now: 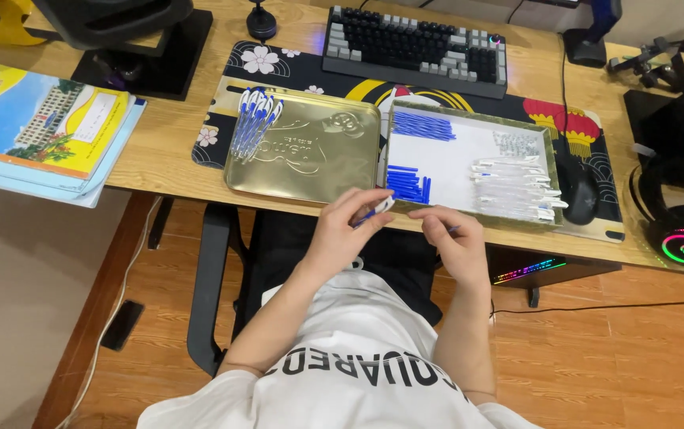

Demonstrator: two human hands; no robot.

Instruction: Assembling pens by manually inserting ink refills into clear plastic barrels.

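Note:
My left hand (346, 230) holds a white and blue pen barrel (377, 210) just below the desk's front edge. My right hand (453, 238) is close beside it, pinching a thin blue pen part (451, 229) that is mostly hidden by the fingers. On the desk above sits a gold tin box (552, 171) lined in white, holding blue refills (421, 125), blue caps (407, 183) and clear barrels (517, 187). To its left lies the gold tin lid (318, 159) with several assembled blue and white pens (254, 119) on it.
A keyboard (415, 46) stands at the back on a patterned desk mat (294, 67). A black mouse (579, 191) is right of the tin. Books (40, 127) lie at left, a headset (680, 230) at right, and a monitor base (147, 56) at back left.

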